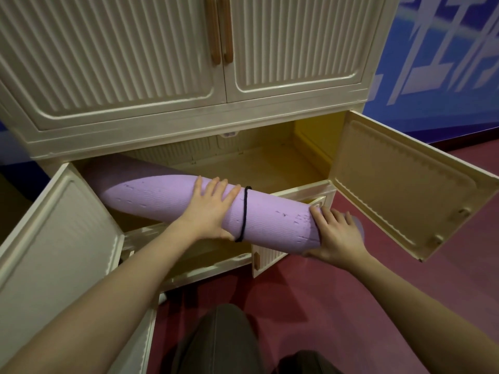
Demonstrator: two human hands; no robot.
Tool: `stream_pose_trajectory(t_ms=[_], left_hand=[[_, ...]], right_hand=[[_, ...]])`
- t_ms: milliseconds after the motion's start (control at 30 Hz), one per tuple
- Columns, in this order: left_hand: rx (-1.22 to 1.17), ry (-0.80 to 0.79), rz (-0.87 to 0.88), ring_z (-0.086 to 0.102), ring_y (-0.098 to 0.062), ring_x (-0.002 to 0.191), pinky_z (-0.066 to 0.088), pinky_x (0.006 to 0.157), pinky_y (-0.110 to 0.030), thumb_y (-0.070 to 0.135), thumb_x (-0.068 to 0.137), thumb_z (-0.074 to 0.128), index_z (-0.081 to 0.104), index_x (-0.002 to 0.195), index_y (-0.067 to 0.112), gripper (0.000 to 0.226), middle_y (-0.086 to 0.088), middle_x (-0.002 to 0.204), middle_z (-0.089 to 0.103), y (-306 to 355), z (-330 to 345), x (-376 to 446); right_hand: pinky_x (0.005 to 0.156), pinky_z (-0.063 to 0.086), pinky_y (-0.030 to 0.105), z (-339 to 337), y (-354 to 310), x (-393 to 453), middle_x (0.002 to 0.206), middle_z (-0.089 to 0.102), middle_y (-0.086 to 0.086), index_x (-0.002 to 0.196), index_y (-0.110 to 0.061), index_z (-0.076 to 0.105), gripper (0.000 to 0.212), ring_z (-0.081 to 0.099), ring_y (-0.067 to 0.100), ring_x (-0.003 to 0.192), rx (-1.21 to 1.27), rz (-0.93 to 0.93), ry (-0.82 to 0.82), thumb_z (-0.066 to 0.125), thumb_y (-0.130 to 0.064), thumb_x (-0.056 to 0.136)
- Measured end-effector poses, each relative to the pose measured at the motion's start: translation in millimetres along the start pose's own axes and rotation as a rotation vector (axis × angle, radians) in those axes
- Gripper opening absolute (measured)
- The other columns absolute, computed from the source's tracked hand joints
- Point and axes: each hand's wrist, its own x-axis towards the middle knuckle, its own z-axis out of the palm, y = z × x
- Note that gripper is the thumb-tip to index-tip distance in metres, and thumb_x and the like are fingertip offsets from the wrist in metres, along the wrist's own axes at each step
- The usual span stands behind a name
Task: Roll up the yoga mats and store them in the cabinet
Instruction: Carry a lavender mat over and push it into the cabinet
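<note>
The person is feeding a rolled purple yoga mat (167,197) into the lower compartment of a cream ribbed cabinet (167,114) — the storing step, with the rolling already done on this one. The mat is lying at a slant: its far end is sitting deep in the left of the compartment, while its near end is sticking out over the front edge, towards the right. A black cord (244,214) is looping round the roll near that outer end. The left hand (210,209) is lying over the top of the roll just left of the cord, fingers spread and curving round it. The right hand (337,234) is cupping the protruding end, fingers wrapping its edge. Both lower doors (399,184) are standing open. Judging by the slant, the next move calls for swinging the outer end inward — past the front edge — so the roll is lying fully inside before the doors can close.
</note>
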Motion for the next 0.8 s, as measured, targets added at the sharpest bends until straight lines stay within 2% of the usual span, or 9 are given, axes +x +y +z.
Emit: stream_pose_trajectory(t_ms=[100, 200, 333, 467, 633, 733, 800], left_hand=[[0.054, 0.045, 0.154, -0.007, -0.038, 0.145, -0.007, 0.112, -0.061, 0.079, 0.065, 0.059, -0.014, 0.151, 0.017, 0.129, -0.02, 0.158, -0.011, 37, -7, 13], [0.024, 0.004, 0.112, -0.005, -0.038, 0.145, -0.006, 0.111, -0.06, 0.075, 0.067, 0.063, -0.014, 0.151, 0.015, 0.128, -0.021, 0.158, -0.008, 72, -9, 38], [-0.032, 0.02, 0.044, 0.009, -0.035, 0.144, 0.0, 0.113, -0.057, 0.075, 0.068, 0.062, -0.004, 0.152, 0.02, 0.12, -0.017, 0.157, 0.009, 79, -4, 54], [-0.088, 0.053, 0.028, 0.012, -0.03, 0.144, 0.001, 0.115, -0.052, 0.076, 0.069, 0.059, 0.002, 0.153, 0.025, 0.113, -0.011, 0.157, 0.014, 73, -7, 56], [-0.156, 0.078, -0.011, 0.017, -0.025, 0.143, 0.007, 0.116, -0.046, 0.08, 0.07, 0.053, 0.008, 0.153, 0.026, 0.109, -0.006, 0.157, 0.019, 52, -21, 74], [-0.131, 0.053, -0.007, 0.013, -0.028, 0.144, 0.004, 0.116, -0.048, 0.08, 0.073, 0.047, 0.001, 0.153, 0.026, 0.107, -0.008, 0.158, 0.015, 50, -22, 79], [-0.124, 0.073, -0.025, 0.009, -0.031, 0.145, 0.0, 0.116, -0.05, 0.078, 0.078, 0.044, -0.004, 0.153, 0.026, 0.103, -0.01, 0.159, 0.01, 53, -19, 79]], right_hand=[[0.081, 0.047, 0.063, -6, 8, 10, 0.116, 0.063, 0.016, 0.129, -0.008, 0.051, 0.11, 0.062, 0.042, 0.097, 0.003, -0.032, 0.031, 0.079, -0.07, 0.042], [0.081, 0.048, 0.06, -15, 17, 18, 0.114, 0.065, 0.013, 0.123, -0.006, 0.059, 0.103, 0.065, 0.038, 0.095, -0.008, -0.067, 0.037, 0.066, -0.074, 0.046], [0.085, 0.048, 0.056, -15, 23, 24, 0.117, 0.064, 0.012, 0.122, -0.008, 0.06, 0.096, 0.063, 0.036, 0.1, 0.017, -0.085, 0.061, 0.074, -0.067, 0.048], [0.089, 0.044, 0.064, -15, 29, 23, 0.122, 0.061, 0.012, 0.126, -0.011, 0.058, 0.087, 0.061, 0.035, 0.105, -0.013, -0.075, 0.153, 0.048, -0.072, 0.065], [0.094, 0.037, 0.064, -21, 33, 36, 0.128, 0.058, 0.016, 0.128, -0.013, 0.059, 0.074, 0.054, 0.036, 0.118, 0.027, 0.055, 0.287, 0.039, -0.067, 0.08], [0.088, 0.037, 0.071, -23, 33, 45, 0.131, 0.056, 0.015, 0.131, -0.016, 0.057, 0.073, 0.053, 0.036, 0.12, 0.019, 0.06, 0.23, 0.034, -0.066, 0.083], [0.077, 0.044, 0.069, -23, 35, 51, 0.135, 0.054, 0.015, 0.134, -0.021, 0.054, 0.072, 0.051, 0.037, 0.122, 0.065, 0.088, 0.192, 0.032, -0.068, 0.084]])
